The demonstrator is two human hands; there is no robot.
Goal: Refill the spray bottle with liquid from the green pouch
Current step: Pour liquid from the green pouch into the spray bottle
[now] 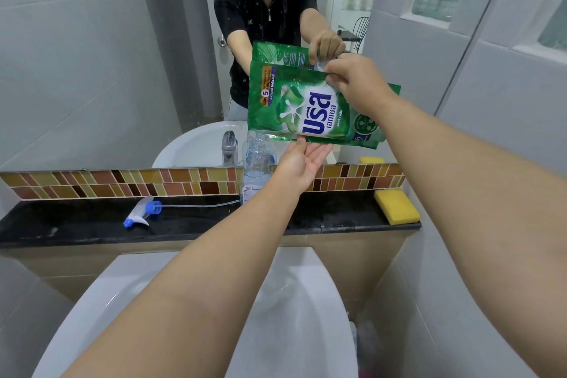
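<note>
I hold the green pouch [306,104] on its side in the air, above the black ledge. My right hand [352,83] pinches its upper edge. My left hand [302,163] lies palm up with straight fingers under its lower edge, touching it. The clear spray bottle [256,169] stands uncapped on the ledge just below the pouch's lower left corner, partly hidden by my left wrist. Its white and blue spray head [142,212] lies flat on the ledge at the left, its thin tube stretching right towards the bottle.
A yellow sponge [396,205] lies at the right end of the black ledge [61,227]. A white basin [294,316] sits below my arms. A mirror [122,55] above the tile strip reflects the person, pouch and tap.
</note>
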